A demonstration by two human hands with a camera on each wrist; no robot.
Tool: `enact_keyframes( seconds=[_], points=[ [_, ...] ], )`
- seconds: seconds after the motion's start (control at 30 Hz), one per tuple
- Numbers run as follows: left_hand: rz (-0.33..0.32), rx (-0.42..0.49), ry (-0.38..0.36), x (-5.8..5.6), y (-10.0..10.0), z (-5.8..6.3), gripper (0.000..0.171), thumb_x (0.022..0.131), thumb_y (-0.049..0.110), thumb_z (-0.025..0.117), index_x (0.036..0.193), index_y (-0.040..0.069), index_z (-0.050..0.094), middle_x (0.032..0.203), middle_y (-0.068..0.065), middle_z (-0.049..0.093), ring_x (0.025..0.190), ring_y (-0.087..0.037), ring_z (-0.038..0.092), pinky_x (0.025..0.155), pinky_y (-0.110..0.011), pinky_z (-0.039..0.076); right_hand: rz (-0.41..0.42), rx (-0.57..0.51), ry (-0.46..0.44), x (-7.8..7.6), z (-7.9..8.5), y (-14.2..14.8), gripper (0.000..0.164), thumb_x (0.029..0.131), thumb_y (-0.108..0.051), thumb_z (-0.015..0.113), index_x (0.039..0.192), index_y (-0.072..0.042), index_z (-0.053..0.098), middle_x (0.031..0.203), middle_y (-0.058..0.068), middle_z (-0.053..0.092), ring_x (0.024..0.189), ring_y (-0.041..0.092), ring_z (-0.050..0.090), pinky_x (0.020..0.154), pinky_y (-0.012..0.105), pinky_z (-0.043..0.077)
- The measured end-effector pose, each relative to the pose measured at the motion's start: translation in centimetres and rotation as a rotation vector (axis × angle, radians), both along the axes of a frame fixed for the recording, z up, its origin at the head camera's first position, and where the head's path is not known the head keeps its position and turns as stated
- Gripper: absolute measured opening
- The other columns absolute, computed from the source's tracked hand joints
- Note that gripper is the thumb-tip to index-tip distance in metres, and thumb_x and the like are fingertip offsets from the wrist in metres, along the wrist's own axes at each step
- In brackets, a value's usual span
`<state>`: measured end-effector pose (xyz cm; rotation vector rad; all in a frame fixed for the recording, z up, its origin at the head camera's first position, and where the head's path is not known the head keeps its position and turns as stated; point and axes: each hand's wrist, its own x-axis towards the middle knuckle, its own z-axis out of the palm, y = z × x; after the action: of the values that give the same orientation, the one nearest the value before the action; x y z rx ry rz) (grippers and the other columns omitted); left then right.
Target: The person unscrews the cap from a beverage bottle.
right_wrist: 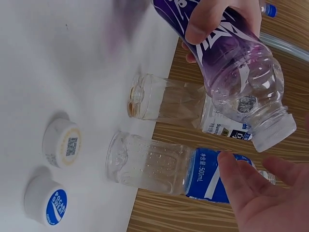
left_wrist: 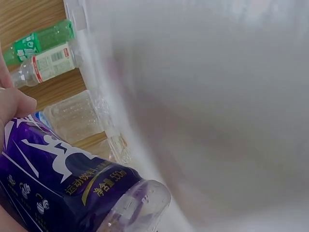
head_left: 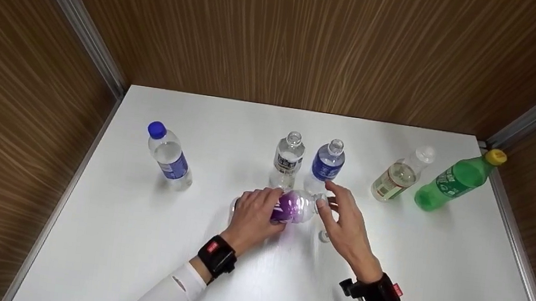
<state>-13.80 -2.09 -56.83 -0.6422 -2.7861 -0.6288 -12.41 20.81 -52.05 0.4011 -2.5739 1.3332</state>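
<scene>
My left hand (head_left: 255, 215) grips a clear plastic bottle with a purple label (head_left: 285, 208), tilted on its side above the table with its neck toward the right. A whitish ribbed cap (right_wrist: 275, 133) sits on that bottle's neck. Beside the cap is my right hand (right_wrist: 270, 198), fingers spread and apart from it in the right wrist view. Behind the hands stand an uncapped clear bottle (head_left: 289, 155) and an uncapped blue-labelled bottle (head_left: 327, 164). Two loose white caps, one with a code (right_wrist: 63, 143) and one with a blue top (right_wrist: 47, 200), lie on the table.
At the left stands a bottle with a blue cap (head_left: 169, 156). To the right are a cream-labelled bottle (head_left: 396, 177) and a green bottle with a yellow cap (head_left: 455, 184). Wood-grain panels (head_left: 281, 39) enclose the white table (head_left: 132, 256) at the back and sides.
</scene>
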Motion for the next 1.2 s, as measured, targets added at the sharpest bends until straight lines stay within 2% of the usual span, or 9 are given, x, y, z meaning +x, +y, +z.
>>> enact_keyframes(
  seconds=[0.23, 0.4, 0.53, 0.67, 0.93, 1.07, 1.2],
  points=[
    [-0.001, -0.023, 0.019, 0.0, 0.3, 0.0, 0.080, 0.074, 0.044, 0.089, 0.138, 0.014, 0.053, 0.129, -0.008, 0.065, 0.113, -0.025, 0.064, 0.101, -0.045, 0.048, -0.046, 0.046, 0.025, 0.0, 0.1, -0.2, 0.032, 0.100, -0.020, 0.067, 0.129, -0.006, 0.065, 0.116, 0.009, 0.066, 0.092, 0.016, 0.067, 0.079, 0.037, 0.061],
    [-0.011, -0.011, 0.010, 0.0, 0.4, 0.1, 0.077, 0.076, 0.045, 0.086, 0.139, 0.014, 0.053, 0.129, -0.008, 0.066, 0.113, -0.025, 0.064, 0.101, -0.045, 0.049, -0.053, 0.047, 0.059, -0.1, 0.2, -0.2, 0.026, 0.096, -0.019, 0.072, 0.118, -0.004, 0.069, 0.102, 0.004, 0.067, 0.084, 0.014, 0.066, 0.072, 0.032, 0.060],
    [-0.063, 0.041, -0.048, -0.1, 0.3, 0.3, 0.075, 0.078, 0.043, 0.084, 0.139, 0.012, 0.052, 0.128, -0.006, 0.066, 0.112, -0.023, 0.065, 0.099, -0.042, 0.050, -0.043, 0.044, 0.133, -0.2, 0.3, 0.0, 0.024, 0.092, -0.015, 0.077, 0.112, -0.002, 0.071, 0.093, 0.002, 0.065, 0.077, 0.010, 0.061, 0.067, 0.027, 0.055],
    [-0.134, 0.107, -0.121, -0.3, 0.2, 0.6, 0.074, 0.079, 0.040, 0.084, 0.138, 0.010, 0.052, 0.127, -0.006, 0.067, 0.111, -0.022, 0.065, 0.095, -0.039, 0.051, -0.026, 0.050, 0.218, -0.3, 0.7, 0.3, 0.021, 0.089, -0.011, 0.079, 0.107, -0.002, 0.073, 0.084, 0.000, 0.060, 0.073, 0.007, 0.056, 0.060, 0.028, 0.051],
    [-0.209, 0.139, -0.189, -0.2, -0.1, 1.6, 0.068, 0.081, 0.037, 0.081, 0.134, 0.007, 0.053, 0.117, -0.005, 0.069, 0.099, -0.019, 0.066, 0.087, -0.038, 0.054, 0.021, 0.097, 0.312, -0.1, 1.3, 0.4, 0.015, 0.093, -0.005, 0.072, 0.107, 0.001, 0.072, 0.082, -0.001, 0.053, 0.069, 0.007, 0.048, 0.058, 0.018, 0.037],
    [-0.237, 0.143, -0.214, -0.3, -0.1, 2.1, 0.063, 0.079, 0.037, 0.081, 0.130, 0.010, 0.054, 0.110, -0.002, 0.069, 0.092, -0.015, 0.065, 0.081, -0.033, 0.054, 0.030, 0.089, 0.329, 0.0, 1.3, 0.4, 0.015, 0.094, -0.002, 0.070, 0.109, -0.001, 0.072, 0.084, -0.002, 0.054, 0.069, 0.005, 0.048, 0.059, 0.016, 0.038],
    [-0.249, 0.152, -0.255, -0.3, -0.1, 2.5, 0.062, 0.078, 0.036, 0.082, 0.128, 0.012, 0.055, 0.108, 0.000, 0.070, 0.090, -0.013, 0.065, 0.081, -0.032, 0.054, 0.039, 0.086, 0.342, 0.0, 1.4, 0.4, 0.017, 0.094, 0.000, 0.069, 0.110, -0.003, 0.073, 0.085, -0.002, 0.055, 0.069, 0.004, 0.049, 0.059, 0.015, 0.040]
  ],
)
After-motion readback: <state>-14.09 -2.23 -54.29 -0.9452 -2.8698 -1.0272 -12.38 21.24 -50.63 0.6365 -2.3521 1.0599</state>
